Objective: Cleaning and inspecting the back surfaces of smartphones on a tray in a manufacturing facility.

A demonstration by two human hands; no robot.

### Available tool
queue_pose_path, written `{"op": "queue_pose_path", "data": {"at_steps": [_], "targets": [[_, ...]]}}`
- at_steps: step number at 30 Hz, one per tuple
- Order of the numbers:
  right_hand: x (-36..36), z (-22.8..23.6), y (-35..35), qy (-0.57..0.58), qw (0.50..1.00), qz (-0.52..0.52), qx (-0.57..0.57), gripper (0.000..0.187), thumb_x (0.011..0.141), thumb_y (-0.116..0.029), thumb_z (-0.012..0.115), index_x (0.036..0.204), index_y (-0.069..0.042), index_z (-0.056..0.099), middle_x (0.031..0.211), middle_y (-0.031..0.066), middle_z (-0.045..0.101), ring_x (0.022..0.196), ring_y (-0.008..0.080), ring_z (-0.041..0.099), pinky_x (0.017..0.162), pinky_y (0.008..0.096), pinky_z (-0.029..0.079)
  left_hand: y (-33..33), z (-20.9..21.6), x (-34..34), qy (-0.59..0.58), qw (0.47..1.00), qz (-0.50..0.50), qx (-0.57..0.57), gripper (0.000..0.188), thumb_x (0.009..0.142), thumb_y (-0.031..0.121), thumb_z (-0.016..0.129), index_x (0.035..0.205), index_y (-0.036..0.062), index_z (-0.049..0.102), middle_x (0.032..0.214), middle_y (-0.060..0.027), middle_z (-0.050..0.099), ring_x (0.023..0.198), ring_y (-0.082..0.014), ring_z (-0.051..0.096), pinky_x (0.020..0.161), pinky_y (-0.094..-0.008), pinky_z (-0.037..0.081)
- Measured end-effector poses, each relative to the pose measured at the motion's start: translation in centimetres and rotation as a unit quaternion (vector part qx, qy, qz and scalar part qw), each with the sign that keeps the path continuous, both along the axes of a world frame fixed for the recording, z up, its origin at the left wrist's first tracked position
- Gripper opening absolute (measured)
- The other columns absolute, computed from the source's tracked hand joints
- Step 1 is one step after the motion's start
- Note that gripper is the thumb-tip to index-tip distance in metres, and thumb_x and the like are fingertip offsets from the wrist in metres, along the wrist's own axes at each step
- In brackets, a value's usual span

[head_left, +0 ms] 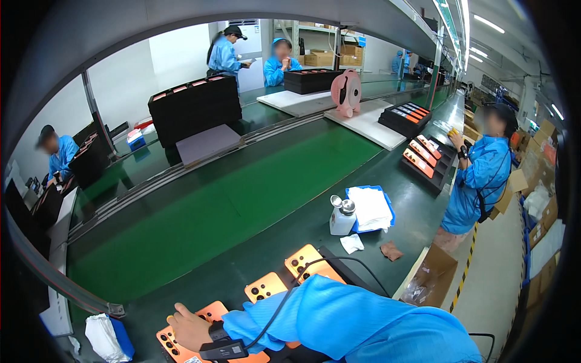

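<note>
My right hand [189,327], in a blue sleeve with a black device strapped at the wrist, reaches across to the lower left. Its fingers are bent over the upper edge of an orange smartphone [166,340], which lies camera side up. Beside it sits another orange smartphone [213,310], partly under my wrist. Farther right along the row are an orange phone [264,287] and one more phone [301,259], in a black tray [345,266]. A black cable [290,290] runs over my forearm. My left hand is not in view.
A white pump bottle [342,221] stands beside a blue bin of white wipes [370,209]. The green conveyor [230,199] lies beyond. A co-worker [484,166] stands at right near a phone tray [445,166]. An open carton [433,272] sits by the table edge.
</note>
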State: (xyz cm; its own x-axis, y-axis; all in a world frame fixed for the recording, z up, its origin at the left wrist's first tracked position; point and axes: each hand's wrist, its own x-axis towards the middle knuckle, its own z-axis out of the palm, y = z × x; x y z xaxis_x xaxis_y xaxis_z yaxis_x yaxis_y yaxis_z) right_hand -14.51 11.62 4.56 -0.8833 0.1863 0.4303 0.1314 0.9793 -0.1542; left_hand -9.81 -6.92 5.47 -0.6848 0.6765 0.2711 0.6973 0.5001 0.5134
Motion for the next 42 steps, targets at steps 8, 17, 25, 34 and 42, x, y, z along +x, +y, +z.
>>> {"op": "queue_pose_path", "data": {"at_steps": [8, 17, 25, 34, 42], "targets": [[0.2, -0.2, -0.3, 0.007, 1.0, 0.002, 0.003, 0.014, 0.074, -0.011, 0.059, 0.066, -0.008, 0.07, 0.084, 0.0067, 0.056, 0.086, 0.0224, 0.055, 0.105, 0.0471, 0.026, -0.6, 0.0, 0.6, 0.001, 1.0, 0.015, -0.015, 0.05, 0.084, 0.023, 0.07, 0.125, -0.0011, 0.055, 0.134, -0.0241, 0.049, 0.128, -0.0381, 0.043, 0.107, -0.042, 0.034], [1.1, 0.6, 2.0, 0.034, 0.999, -0.016, 0.037, 0.01, 0.074, -0.006, 0.06, 0.076, -0.006, 0.069, 0.084, 0.0054, 0.06, 0.083, 0.0169, 0.057, 0.092, 0.0391, 0.039, 1.6, 2.3, 0.8, -0.005, 1.0, -0.008, 0.026, 0.045, 0.084, 0.018, 0.069, 0.122, -0.0027, 0.056, 0.132, -0.0263, 0.05, 0.126, -0.0405, 0.045, 0.105, -0.0428, 0.036], [1.4, 0.8, -0.1, 0.055, 0.995, -0.026, 0.082, 0.005, 0.067, -0.009, 0.063, 0.068, -0.006, 0.067, 0.082, 0.0074, 0.058, 0.082, 0.0234, 0.055, 0.09, 0.047, 0.038, 0.1, 0.4, -0.2, -0.014, 0.999, 0.04, -0.021, 0.054, 0.075, 0.012, 0.073, 0.123, -0.0022, 0.054, 0.134, -0.0251, 0.049, 0.128, -0.0423, 0.042, 0.105, -0.047, 0.034], [5.8, 2.8, 0.6, -0.054, 0.994, 0.097, 0.01, 0.019, 0.08, -0.008, 0.062, 0.096, -0.005, 0.07, 0.08, 0.0042, 0.054, 0.082, 0.0191, 0.058, 0.092, 0.0476, 0.032, 0.0, 1.1, 0.4, -0.029, 0.999, 0.039, -0.023, 0.05, 0.073, 0.014, 0.076, 0.118, -0.0015, 0.059, 0.132, -0.0244, 0.051, 0.128, -0.0407, 0.043, 0.105, -0.049, 0.035], [2.7, 3.7, 3.2, -0.011, 0.995, 0.075, 0.069, 0.007, 0.07, -0.007, 0.063, 0.067, -0.007, 0.068, 0.081, 0.0039, 0.054, 0.083, 0.0195, 0.056, 0.095, 0.0507, 0.031, 0.1, 1.0, -0.3, -0.034, 0.999, 0.035, -0.008, 0.05, 0.073, 0.013, 0.075, 0.118, -0.0013, 0.059, 0.132, -0.0243, 0.051, 0.128, -0.0412, 0.043, 0.105, -0.0493, 0.035]]}}
